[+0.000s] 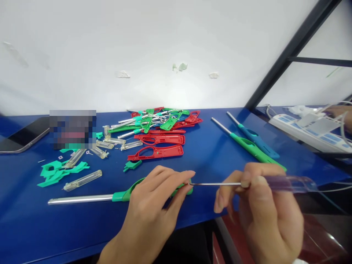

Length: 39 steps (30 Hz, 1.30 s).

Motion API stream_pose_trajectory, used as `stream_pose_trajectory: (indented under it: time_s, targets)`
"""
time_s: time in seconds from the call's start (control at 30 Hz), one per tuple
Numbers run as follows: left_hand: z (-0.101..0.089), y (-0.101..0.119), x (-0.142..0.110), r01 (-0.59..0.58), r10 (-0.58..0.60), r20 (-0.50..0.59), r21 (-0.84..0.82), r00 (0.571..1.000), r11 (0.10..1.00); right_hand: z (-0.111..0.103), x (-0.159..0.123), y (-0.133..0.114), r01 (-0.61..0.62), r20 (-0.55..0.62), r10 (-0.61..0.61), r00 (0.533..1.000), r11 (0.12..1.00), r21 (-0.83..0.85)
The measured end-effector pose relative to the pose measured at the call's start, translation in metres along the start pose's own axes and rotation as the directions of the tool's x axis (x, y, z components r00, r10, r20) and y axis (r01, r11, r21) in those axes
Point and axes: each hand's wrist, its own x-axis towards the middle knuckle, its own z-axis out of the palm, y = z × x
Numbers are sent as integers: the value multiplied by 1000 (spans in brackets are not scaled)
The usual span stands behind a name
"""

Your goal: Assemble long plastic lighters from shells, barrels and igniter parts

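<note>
My left hand (pixel 154 205) is closed round the green handle of a long-nosed lighter (pixel 121 196), whose silver tube points left over the table. In my right hand (pixel 264 212) is a screwdriver (pixel 214 184) with a clear purple handle. Its thin shaft runs left, and the tip meets the end of the lighter's handle between my left thumb and fingers. My left hand covers much of the handle, so the exact spot under the tip is hidden.
On the blue table (pixel 203 146) lie red handle shells (pixel 162 150), clear fuel tanks (pixel 84 180), teal pieces (pixel 55 170) and a pile of lighter parts (pixel 154 121). A green lighter (pixel 247 145) and a blue lighter (pixel 255 139) lie right, near a power strip (pixel 310 128). A phone (pixel 24 135) lies left.
</note>
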Motion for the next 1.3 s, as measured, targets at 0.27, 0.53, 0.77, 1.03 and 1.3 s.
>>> stream_pose_trajectory:
  time_s: [0.27,0.53,0.77,1.03,1.3]
  targets:
    - [1,0,3,-57,56,-15,-10,998,998,-3,-1,1,-5,25,3,1000,998,60]
    - [2,0,2,-77,78,-22,29,997,997,0,1,-1,7,74,-6,997,1000,-16]
    - [2,-2,2,-84,86,-35,69,996,994,-11,3,3,109,123,-84,989,970,-217]
    - [1,0,2,-88,90,-37,52,995,995,-17,8,-1,153,148,-115,982,949,-277]
    - [0,-3,2,-69,70,-12,43,997,997,-3,-3,-14,-41,-80,46,996,997,61]
